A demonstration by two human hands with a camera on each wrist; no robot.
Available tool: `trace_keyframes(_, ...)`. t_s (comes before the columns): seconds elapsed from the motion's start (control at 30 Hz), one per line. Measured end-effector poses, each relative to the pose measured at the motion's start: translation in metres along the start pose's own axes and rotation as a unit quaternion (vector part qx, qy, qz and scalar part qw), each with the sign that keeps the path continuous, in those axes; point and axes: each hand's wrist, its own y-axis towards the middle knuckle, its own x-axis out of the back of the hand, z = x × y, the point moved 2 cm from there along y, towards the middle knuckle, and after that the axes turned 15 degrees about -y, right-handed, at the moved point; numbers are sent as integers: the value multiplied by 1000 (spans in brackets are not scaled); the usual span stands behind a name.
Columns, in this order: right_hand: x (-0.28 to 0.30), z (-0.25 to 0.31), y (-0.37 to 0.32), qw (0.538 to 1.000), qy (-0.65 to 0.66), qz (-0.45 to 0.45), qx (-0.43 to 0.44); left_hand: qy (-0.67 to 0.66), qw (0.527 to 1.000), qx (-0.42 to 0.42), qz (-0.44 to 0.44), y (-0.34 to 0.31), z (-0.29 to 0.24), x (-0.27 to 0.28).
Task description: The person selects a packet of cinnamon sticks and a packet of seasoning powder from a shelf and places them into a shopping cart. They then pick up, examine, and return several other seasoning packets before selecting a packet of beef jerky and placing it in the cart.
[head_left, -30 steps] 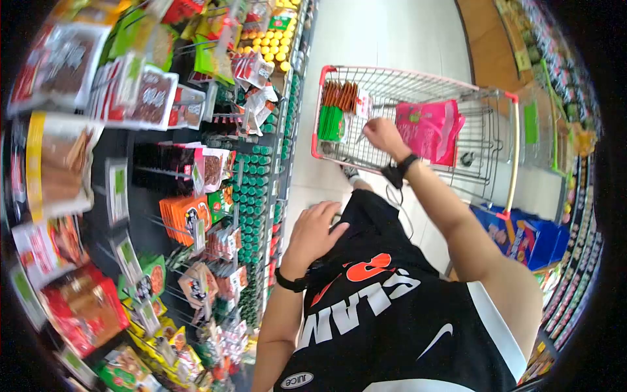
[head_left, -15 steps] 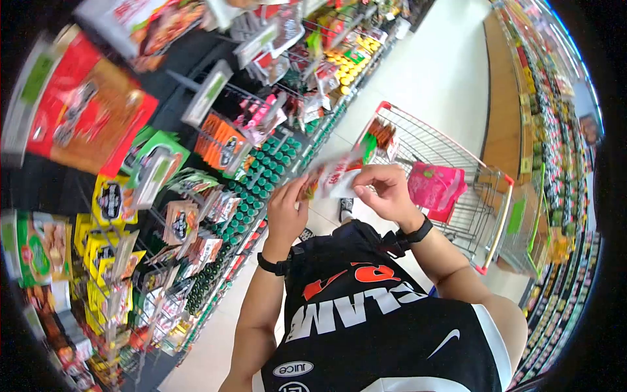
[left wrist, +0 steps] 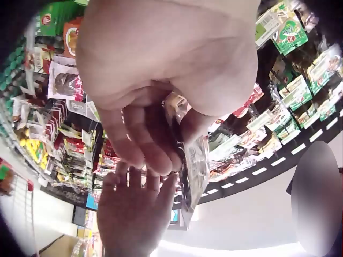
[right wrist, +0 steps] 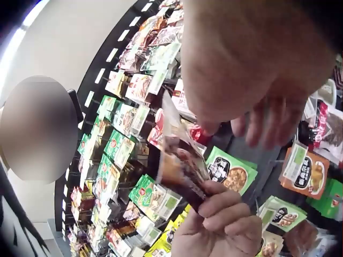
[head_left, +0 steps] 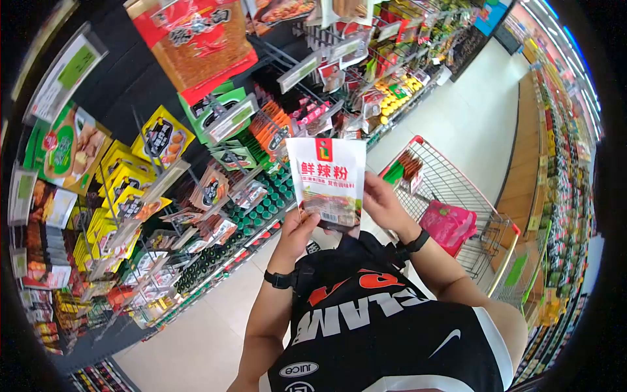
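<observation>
My left hand (head_left: 298,236) grips the lower left part of a white seasoning packet (head_left: 328,171), thumb on its front. The packet stands upright before my chest, a red logo at the top and red lettering below it. In the right wrist view, the left hand (right wrist: 222,230) pinches the bottom end of the packet (right wrist: 182,160), seen nearly edge-on. My right hand (head_left: 386,208) is beside the packet's right edge. Its fingers look loose and extended in the right wrist view, and the left wrist view shows that right hand (left wrist: 136,211) fairly straight-fingered near the packet.
A shopping cart (head_left: 504,253) stands to the right, with a pink bag (head_left: 448,225) and several upright packets (head_left: 406,171) inside. Hanging racks of food packets (head_left: 121,209) fill the left, with green-capped bottles (head_left: 264,206) low down. Another shelf (head_left: 555,215) lines the right side of the aisle.
The right hand has come back from over the cart to the packet. The packet, blurred between both hands earlier, now stands upright in the left hand. The view has swung toward the left-hand racks.
</observation>
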Motion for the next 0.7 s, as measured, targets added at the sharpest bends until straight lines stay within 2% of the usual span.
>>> trace_keyframes(0.03,-7,2,0,999,-13,28,32,9,1000,16,14,-6,9,10)
trace_keyframes(0.07,-17,-6,-5,993,50,105,24,21,999,31,32,-12,19,25)
trace_keyframes(0.1,-19,-7,-3,982,-3,175,75,43,997,43,42,-11,17,21)
trace_keyframes(0.13,-28,-6,0,977,48,198,60,65,995,54,52,-9,14,14)
trace_keyframes(0.17,-37,-4,2,970,99,220,44,57,992,116,-7,-15,10,7)
trace_keyframes(0.23,-43,-1,7,951,144,272,42,-20,991,125,53,-11,12,6)
trace_keyframes(0.27,-43,-3,8,952,126,270,67,58,993,73,70,-9,16,11)
trace_keyframes(0.37,-40,-3,20,947,135,264,120,74,993,75,47,3,13,2)
trace_keyframes(0.43,-33,9,22,950,220,214,59,120,988,91,17,11,7,-6)
trace_keyframes(0.47,-29,11,26,946,262,191,29,195,976,97,15,16,10,4)
trace_keyframes(0.53,-17,2,42,969,189,156,29,349,931,106,-4,24,1,7)
trace_keyframes(0.57,-10,-5,51,978,152,137,30,369,924,94,-34,29,-5,7)
trace_keyframes(0.63,6,-15,72,973,195,119,15,407,906,71,-96,46,-36,-27)
trace_keyframes(0.7,32,-11,87,964,242,109,-27,470,875,-51,-103,60,-71,-65)
